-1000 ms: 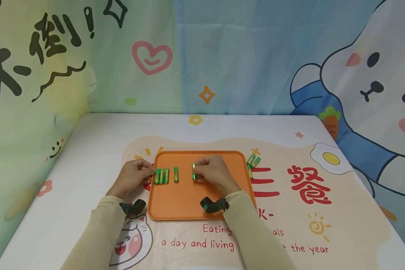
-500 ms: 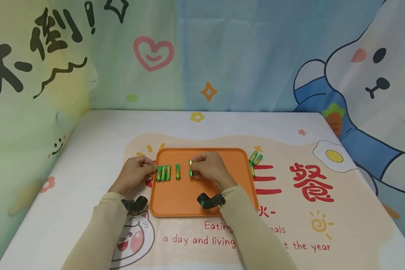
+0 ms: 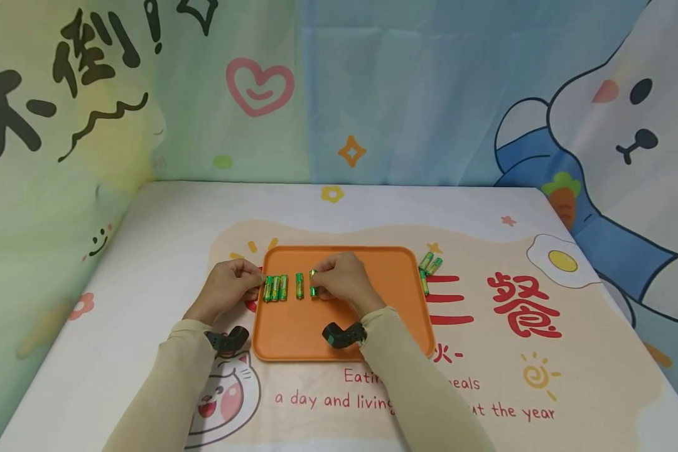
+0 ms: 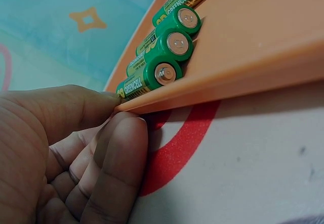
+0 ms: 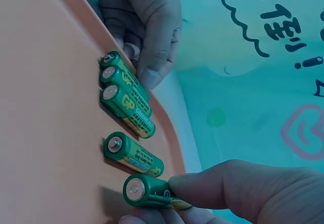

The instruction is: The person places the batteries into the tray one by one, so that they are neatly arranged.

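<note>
An orange tray [image 3: 316, 336] lies on the table. My left hand [image 3: 225, 290] pinches its left rim, thumb on top and fingers underneath in the left wrist view. Against that rim three green batteries [image 3: 275, 289] lie side by side inside the tray. A fourth, single battery [image 5: 132, 154] lies a short gap to their right. Between thumb and fingers, my right hand [image 3: 347, 282] holds another green battery [image 5: 147, 192] just right of the single one, flat end towards the right wrist camera. The right fingers partly cover it.
Three more green batteries [image 3: 434, 267] lie beyond the tray's right rim, one leaning at the edge. A patterned mat [image 3: 514, 351] covers the table [image 3: 118, 263]. Behind it hangs a printed cloth backdrop [image 3: 407, 94].
My right hand has carried its battery leftwards across the tray, closing on the single battery. My left hand stays at the rim. The whole head view has shifted slightly.
</note>
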Demonstrator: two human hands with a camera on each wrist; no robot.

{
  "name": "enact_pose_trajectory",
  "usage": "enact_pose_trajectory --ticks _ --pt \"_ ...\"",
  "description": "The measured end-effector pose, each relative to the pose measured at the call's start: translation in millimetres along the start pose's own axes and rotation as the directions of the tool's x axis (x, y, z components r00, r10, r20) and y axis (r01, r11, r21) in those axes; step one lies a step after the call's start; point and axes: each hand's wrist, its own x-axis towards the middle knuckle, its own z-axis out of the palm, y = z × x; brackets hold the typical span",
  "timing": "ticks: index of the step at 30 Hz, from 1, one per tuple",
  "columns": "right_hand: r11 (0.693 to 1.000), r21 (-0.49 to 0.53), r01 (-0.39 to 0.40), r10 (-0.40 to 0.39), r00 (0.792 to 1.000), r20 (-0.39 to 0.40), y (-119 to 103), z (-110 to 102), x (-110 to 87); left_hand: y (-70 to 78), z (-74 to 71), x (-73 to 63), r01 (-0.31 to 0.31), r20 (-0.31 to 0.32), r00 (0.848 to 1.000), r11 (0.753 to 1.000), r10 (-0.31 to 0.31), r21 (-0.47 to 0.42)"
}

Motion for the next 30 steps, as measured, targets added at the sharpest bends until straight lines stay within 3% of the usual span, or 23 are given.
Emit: enact_pose_trajectory --ticks 30 --pt "0.979 -0.190 0.070 -0.075 0.997 -0.023 -10.5 20.0 2.8 -1.6 2.4 1.3 -0.001 0.002 1.000 1.000 0.001 -0.020"
